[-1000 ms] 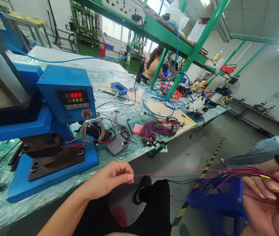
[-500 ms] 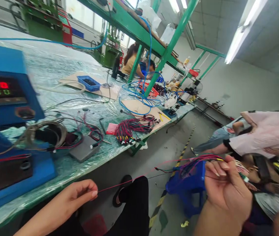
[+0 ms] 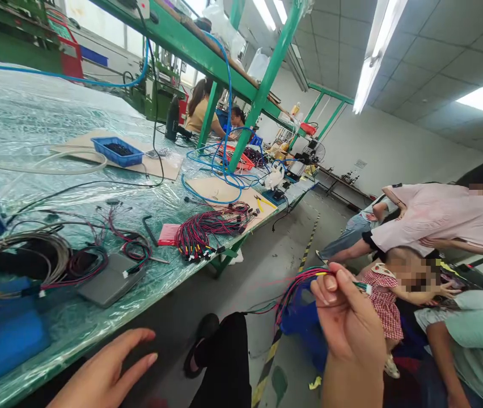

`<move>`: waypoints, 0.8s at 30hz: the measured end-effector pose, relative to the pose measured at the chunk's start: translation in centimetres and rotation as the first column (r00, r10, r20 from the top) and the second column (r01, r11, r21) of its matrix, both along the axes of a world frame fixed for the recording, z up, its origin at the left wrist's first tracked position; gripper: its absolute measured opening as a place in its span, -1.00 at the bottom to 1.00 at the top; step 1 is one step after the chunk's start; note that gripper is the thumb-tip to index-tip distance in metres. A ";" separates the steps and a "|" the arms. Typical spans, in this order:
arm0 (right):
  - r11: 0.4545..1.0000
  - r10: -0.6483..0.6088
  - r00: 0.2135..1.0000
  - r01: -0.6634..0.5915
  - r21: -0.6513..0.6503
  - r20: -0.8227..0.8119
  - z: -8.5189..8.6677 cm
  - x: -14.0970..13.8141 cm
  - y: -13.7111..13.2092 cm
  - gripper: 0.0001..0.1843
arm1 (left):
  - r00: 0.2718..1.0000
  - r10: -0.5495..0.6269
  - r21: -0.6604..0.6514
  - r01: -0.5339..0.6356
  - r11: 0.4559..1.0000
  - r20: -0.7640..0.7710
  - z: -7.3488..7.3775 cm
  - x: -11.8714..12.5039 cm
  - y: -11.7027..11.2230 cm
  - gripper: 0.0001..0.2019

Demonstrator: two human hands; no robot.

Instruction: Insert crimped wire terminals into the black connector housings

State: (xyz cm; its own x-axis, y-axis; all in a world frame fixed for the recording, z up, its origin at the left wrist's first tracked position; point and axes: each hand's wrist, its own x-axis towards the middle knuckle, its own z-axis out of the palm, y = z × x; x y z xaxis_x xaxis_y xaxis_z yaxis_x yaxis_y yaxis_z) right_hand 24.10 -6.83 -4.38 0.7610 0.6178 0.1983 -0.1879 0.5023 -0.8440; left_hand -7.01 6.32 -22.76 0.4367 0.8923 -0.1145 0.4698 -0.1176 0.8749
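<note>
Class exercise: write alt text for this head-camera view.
A person's right hand pinches a bundle of thin red and black wires, while the open left hand hovers beside a long green workbench covered in clear plastic.

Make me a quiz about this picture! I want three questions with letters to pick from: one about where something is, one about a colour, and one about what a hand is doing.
1. Where is the blue tray? A on the floor, B on a cardboard sheet, C on the top shelf.
2. What colour are the handles of the pliers? A green, B red, C yellow.
3. What is the left hand doing? A gripping wires, B spread open and empty, C holding pliers.

Answers: 1 B, the tray sits on the sheet. 2 C, the handles show yellow. 3 B, nothing is in that hand.
</note>
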 end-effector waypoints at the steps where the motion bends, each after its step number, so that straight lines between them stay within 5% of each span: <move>1: 0.998 0.051 0.999 -0.051 -0.027 -0.007 -0.4 -0.8 0.3 -0.77 | 1.000 -0.013 -0.024 0.013 1.000 0.002 1.6 0.6 -0.4 -0.43; 6: 0.933 0.324 0.944 -0.330 -0.145 -0.066 -2.6 -5.4 1.5 -0.81 | 0.918 -0.196 0.068 0.184 0.981 0.344 11.0 5.3 -2.4 -0.40; 9: 0.887 0.424 0.900 -0.435 -0.154 -0.103 -3.2 -7.5 1.5 -0.80 | 0.781 -0.352 0.041 0.388 0.921 0.515 13.5 7.8 -2.4 -0.40; 11: 0.868 0.466 0.872 -0.483 -0.116 -0.148 -3.2 -8.3 1.3 -0.77 | 0.732 -0.390 -0.039 0.492 0.870 0.559 13.6 8.6 -2.1 -0.61; 17: 0.737 0.648 0.694 -0.675 0.032 -0.312 -3.2 -7.9 1.0 -0.19 | 0.757 -0.363 -0.137 0.507 0.851 0.544 12.7 8.0 -1.5 -0.55; 19: 0.689 0.664 0.635 -0.724 -0.005 -0.394 -3.8 -7.5 1.4 -0.20 | 0.785 -0.351 -0.131 0.474 0.871 0.510 12.6 7.4 -1.2 -0.54; 24: 0.586 0.678 0.642 -0.766 -0.264 -0.358 -6.3 -6.8 3.2 -0.38 | 0.857 -0.398 -0.007 0.423 0.906 0.327 11.7 6.3 -0.2 -0.46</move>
